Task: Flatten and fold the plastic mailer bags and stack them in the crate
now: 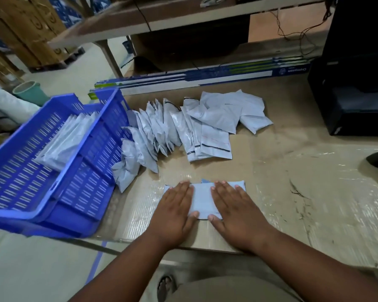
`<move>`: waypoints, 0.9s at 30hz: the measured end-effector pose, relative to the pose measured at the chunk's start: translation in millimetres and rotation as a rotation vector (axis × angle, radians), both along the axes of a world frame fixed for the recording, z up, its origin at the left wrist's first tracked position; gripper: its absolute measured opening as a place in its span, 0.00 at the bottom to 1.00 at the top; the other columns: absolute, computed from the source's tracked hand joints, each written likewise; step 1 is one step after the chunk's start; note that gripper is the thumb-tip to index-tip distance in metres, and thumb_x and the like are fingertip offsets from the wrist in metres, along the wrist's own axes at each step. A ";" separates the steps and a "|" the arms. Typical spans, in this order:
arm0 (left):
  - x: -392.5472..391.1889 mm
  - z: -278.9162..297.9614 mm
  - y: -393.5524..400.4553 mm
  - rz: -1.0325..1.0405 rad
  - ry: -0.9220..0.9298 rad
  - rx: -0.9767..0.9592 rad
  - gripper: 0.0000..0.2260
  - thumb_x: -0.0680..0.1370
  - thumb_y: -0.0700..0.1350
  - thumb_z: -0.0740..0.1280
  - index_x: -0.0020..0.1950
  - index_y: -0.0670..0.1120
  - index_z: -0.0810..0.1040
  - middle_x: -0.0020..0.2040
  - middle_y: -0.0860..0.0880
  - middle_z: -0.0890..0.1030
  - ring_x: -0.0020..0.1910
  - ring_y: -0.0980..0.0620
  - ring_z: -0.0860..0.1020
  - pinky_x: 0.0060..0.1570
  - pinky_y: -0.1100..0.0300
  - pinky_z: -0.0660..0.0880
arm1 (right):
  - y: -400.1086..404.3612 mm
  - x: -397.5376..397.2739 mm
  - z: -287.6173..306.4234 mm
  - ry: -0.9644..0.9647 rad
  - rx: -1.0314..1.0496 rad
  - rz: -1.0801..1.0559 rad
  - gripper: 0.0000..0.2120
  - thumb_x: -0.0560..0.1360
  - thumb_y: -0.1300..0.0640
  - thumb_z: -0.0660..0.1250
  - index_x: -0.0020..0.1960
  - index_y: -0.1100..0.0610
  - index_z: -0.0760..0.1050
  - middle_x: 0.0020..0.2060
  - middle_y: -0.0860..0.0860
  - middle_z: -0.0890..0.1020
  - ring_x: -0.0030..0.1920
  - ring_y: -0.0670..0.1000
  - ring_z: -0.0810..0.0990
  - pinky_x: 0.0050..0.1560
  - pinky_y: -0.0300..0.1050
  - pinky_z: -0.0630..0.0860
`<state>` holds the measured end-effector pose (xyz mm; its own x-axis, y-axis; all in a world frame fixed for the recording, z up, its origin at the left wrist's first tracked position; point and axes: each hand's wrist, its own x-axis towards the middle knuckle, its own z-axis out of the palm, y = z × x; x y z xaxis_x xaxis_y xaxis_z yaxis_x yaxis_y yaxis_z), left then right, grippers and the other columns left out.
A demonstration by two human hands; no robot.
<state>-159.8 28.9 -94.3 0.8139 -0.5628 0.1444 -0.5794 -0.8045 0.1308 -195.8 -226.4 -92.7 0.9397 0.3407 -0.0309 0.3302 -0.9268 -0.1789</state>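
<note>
A pale grey mailer bag [202, 198] lies folded flat on the cardboard-covered table near its front edge. My left hand [175, 212] presses on its left half with straight fingers. On the right half, my right hand [236, 211] lies flat, palm down. A pile of several unfolded grey mailer bags [183, 127] spreads across the table behind. The blue slotted crate [92, 153] stands at the left, overhanging the table edge, with a stack of folded bags [61, 140] inside.
Long blue-and-white boxes [205, 77] lie along the back of the table. A black machine [354, 105] stands at the right. A shelf [162, 20] runs overhead behind. A green bin [28, 90] sits on the floor at left.
</note>
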 end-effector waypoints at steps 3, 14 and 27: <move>-0.5 -0.4 29.4 0.061 0.063 0.037 0.33 0.88 0.61 0.53 0.87 0.45 0.52 0.87 0.45 0.52 0.86 0.49 0.51 0.82 0.42 0.58 | -19.5 -3.6 0.1 0.055 -0.010 -0.055 0.41 0.82 0.31 0.34 0.86 0.55 0.43 0.86 0.51 0.43 0.85 0.50 0.40 0.82 0.56 0.42; 0.9 34.2 -15.9 -0.008 -0.033 -0.090 0.26 0.85 0.48 0.56 0.82 0.39 0.67 0.81 0.40 0.68 0.82 0.42 0.65 0.82 0.46 0.61 | 11.3 27.8 48.2 0.002 0.128 -0.035 0.34 0.84 0.41 0.42 0.86 0.57 0.51 0.85 0.55 0.54 0.85 0.54 0.49 0.83 0.52 0.42; 5.9 18.2 46.4 0.206 0.257 0.135 0.38 0.82 0.70 0.37 0.88 0.51 0.43 0.87 0.53 0.42 0.84 0.58 0.38 0.84 0.45 0.47 | -36.8 12.2 5.4 0.089 0.002 -0.132 0.41 0.80 0.31 0.34 0.86 0.52 0.41 0.85 0.50 0.39 0.84 0.50 0.36 0.84 0.54 0.39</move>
